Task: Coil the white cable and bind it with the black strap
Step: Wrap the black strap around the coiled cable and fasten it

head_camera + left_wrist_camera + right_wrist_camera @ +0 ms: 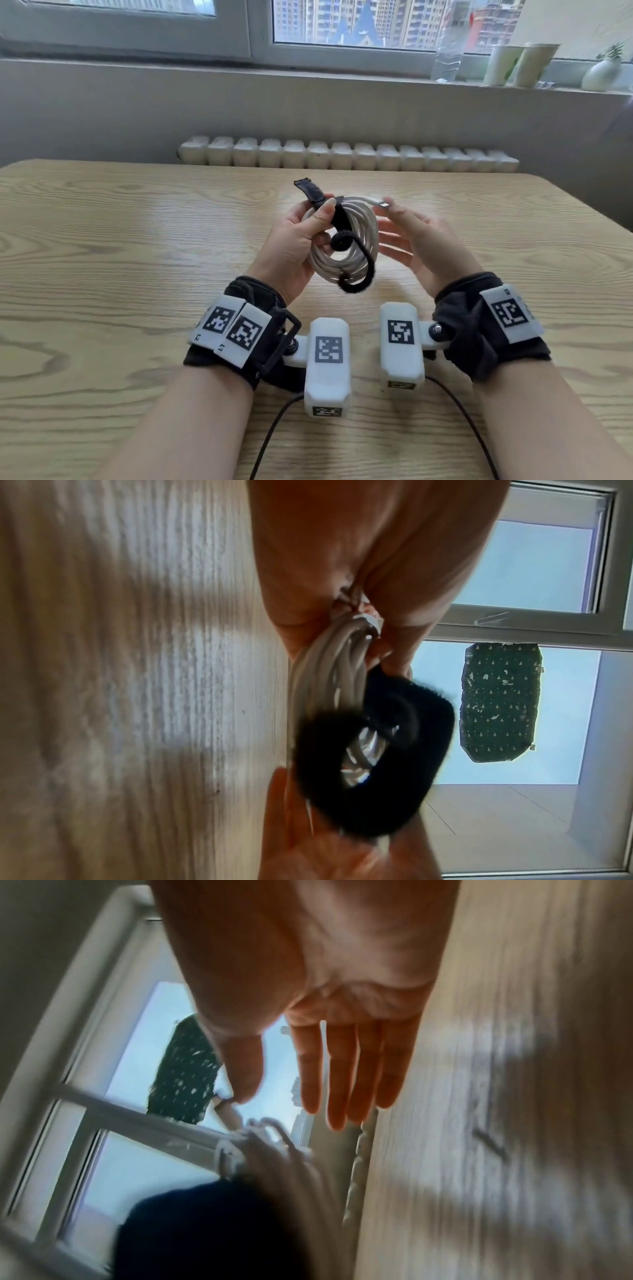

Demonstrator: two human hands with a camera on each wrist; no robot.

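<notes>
1. My left hand [291,246] grips the coiled white cable [346,240] above the wooden table [102,240], thumb pinning the black strap [339,219].
2. The strap's loose tail curls down across the coil, nearer my left fingers.
3. My right hand [421,243] sits just right, fingers straight, holding nothing.

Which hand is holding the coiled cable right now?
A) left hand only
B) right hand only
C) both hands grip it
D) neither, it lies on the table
A: the left hand grips the coiled white cable with the thumb pinning the black strap, held above the table; the right hand is beside it with straight fingers, gripping nothing.
</notes>
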